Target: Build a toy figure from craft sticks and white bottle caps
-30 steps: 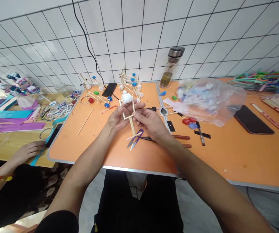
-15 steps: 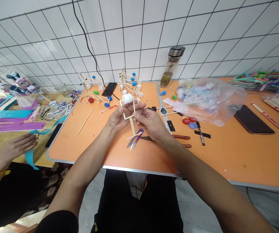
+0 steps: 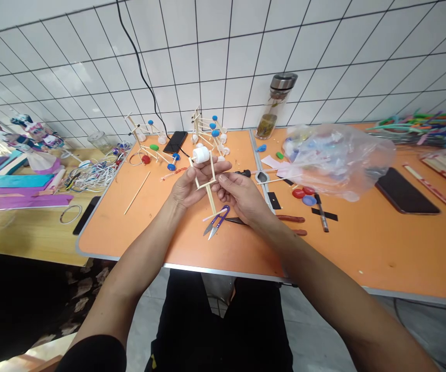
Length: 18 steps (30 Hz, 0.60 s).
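Above the orange table (image 3: 160, 222) I hold a small frame of thin wooden sticks (image 3: 209, 195) with a white roller (image 3: 201, 155) set between its two upper arms. My left hand (image 3: 190, 185) is closed around the frame from the left and behind the roller. At the frame's right arm, the fingertips of my right hand (image 3: 235, 190) pinch the stick near the crosspiece. The frame's stem points down toward purple-handled thread snips (image 3: 217, 222) lying on the table. Pliers with red-brown handles (image 3: 290, 218) lie partly hidden behind my right wrist.
Stick models with coloured caps (image 3: 153, 148) stand along the tiled wall, beside a phone (image 3: 175, 141). A tea bottle (image 3: 275, 106) and a plastic bag (image 3: 335, 157) are farther right. Another phone (image 3: 406, 191) lies at right, and a single stick (image 3: 137, 192) at left.
The co-worker's hand and the turquoise ribbon at the left have gone out of view. The stick frame in my hands has shifted and tilted slightly to the left.
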Available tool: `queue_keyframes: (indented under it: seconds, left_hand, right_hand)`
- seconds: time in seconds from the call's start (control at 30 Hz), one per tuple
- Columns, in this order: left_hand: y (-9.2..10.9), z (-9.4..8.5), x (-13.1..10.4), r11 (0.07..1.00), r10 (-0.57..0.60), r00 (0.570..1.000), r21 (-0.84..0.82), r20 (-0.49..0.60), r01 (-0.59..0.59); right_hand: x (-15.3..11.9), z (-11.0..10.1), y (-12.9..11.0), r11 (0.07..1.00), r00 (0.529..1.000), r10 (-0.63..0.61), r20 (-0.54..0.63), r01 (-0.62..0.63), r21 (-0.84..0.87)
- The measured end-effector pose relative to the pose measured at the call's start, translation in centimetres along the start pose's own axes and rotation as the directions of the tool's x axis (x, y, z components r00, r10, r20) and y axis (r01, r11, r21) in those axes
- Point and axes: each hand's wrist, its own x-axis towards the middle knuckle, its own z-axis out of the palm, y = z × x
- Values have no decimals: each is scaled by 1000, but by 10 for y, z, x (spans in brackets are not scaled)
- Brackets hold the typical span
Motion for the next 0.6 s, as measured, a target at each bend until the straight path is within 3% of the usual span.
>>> queue_keyframes:
  seconds: [0.37,0.6]
  left_hand:
    - [-1,-2,0,998,14,998,66,55,-17]
    - [-4,-7,0,993,83,994,83,70,-89]
  right_hand:
    - [1,2,2,1000,1000,-12,-27,11,-29]
    - [0,2,1,1000,1000,-11,-29,10,-14]
